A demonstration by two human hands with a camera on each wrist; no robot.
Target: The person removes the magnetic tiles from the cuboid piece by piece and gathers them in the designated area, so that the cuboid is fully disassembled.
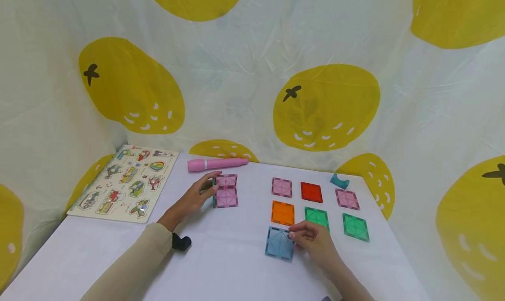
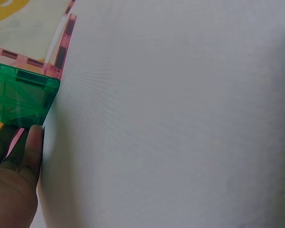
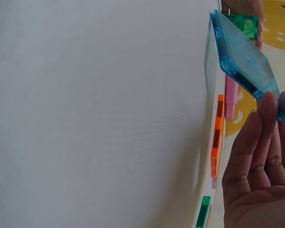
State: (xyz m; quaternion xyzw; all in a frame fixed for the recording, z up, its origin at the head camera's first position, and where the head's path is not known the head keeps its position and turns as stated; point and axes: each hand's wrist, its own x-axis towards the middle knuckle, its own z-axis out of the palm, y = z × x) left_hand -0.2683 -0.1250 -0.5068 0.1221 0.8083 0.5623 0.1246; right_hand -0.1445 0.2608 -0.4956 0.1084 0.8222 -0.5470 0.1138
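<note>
My right hand (image 1: 315, 244) pinches a translucent blue square magnetic tile (image 1: 279, 243) by its edge between thumb and fingertips. Tilted, the blue tile (image 3: 247, 59) shows its edge magnets in the right wrist view. On the left, my left hand (image 1: 197, 193) holds a small structure of joined magnetic tiles, its thumb and fingers at the left side. Two pink tiles (image 1: 226, 196) of that structure show in the head view. A green tile (image 2: 23, 92) stands upright as its near wall in the left wrist view, with the left fingertips (image 2: 35, 135) at its lower edge.
Loose tiles lie to the right: an orange tile (image 1: 282, 213), a red tile (image 1: 311, 192), plus pink and green ones. A teal curved piece (image 1: 339, 181) lies behind them. At the back is a pink flashlight-shaped object (image 1: 218, 163); a picture puzzle board (image 1: 124, 182) lies left.
</note>
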